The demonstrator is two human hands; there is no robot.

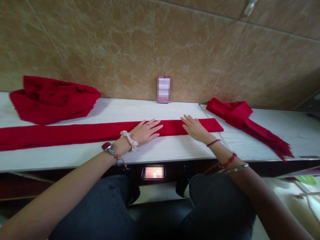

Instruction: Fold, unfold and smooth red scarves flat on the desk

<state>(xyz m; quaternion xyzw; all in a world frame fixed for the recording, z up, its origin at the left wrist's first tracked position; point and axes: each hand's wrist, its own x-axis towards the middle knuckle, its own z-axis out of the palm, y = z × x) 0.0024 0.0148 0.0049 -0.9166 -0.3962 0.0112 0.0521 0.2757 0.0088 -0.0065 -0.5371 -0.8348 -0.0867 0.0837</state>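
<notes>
A long red scarf, folded into a narrow flat strip, stretches across the white table from the left edge of the view to right of centre. My left hand lies flat on it near the middle, fingers spread. Further right, my right hand rests on the same strip with its fingers outstretched, a short way from the strip's right end. A stretch of red cloth shows between the two hands. Neither hand grips anything.
A crumpled heap of red cloth sits at the back left. To the right lies a red scarf, crossed over itself, with a fringed end. A phone leans on the tiled wall; another lit screen is below the white table's front edge.
</notes>
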